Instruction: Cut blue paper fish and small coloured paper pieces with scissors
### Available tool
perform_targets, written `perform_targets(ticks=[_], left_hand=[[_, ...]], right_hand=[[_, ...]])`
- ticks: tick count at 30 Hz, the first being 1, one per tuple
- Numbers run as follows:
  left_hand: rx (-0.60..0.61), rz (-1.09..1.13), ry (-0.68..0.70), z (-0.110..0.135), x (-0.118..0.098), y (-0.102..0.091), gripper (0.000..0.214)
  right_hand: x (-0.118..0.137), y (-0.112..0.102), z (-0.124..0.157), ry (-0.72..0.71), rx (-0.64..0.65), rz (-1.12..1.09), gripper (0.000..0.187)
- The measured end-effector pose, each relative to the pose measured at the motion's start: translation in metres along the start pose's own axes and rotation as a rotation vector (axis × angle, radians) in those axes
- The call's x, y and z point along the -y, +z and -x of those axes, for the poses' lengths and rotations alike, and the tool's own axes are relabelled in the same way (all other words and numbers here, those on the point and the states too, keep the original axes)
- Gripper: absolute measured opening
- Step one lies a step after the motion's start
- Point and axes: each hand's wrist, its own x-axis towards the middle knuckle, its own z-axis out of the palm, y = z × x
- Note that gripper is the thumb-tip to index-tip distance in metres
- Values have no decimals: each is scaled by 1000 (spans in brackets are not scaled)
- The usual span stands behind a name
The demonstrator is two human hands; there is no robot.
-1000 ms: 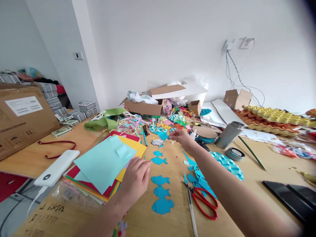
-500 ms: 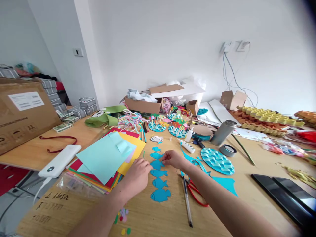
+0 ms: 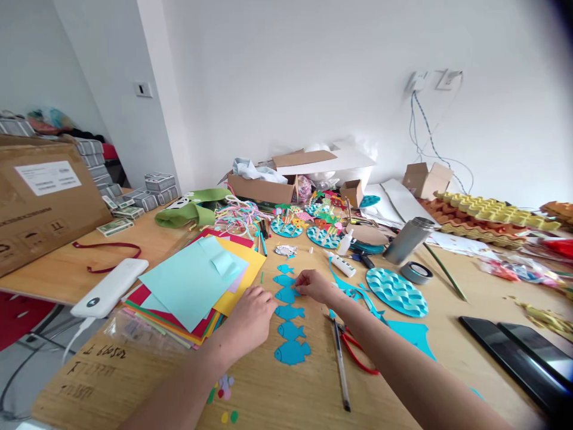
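Note:
Several blue paper fish with drawn eyes and gills lie in a column on the table, growing larger toward me. My right hand pinches the tail end of the third blue paper fish from the far end. At the head end of that fish is my left hand, its fingers curled and pressed together on its edge. Closest to me lies the largest fish. Right of the column are a pen and red-handled scissors, partly under my right forearm. A white glue bottle lies beyond my right hand.
Coloured paper sheets are stacked at left, near a white power bank. On the right are a woven blue disc, a steel flask, its lid and dark phones. Boxes and crafts line the wall.
The view has shifted slightly. Both hands remain at the ends of the third fish, with hardly any movement; the column of fish looks the same.

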Motion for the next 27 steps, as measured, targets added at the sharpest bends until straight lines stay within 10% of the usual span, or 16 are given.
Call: perform_targets(ticks=[27], left_hand=[[25,-135,8,5,-3,10,44]], right_hand=[[31,13,48,-274,-279,412,23]])
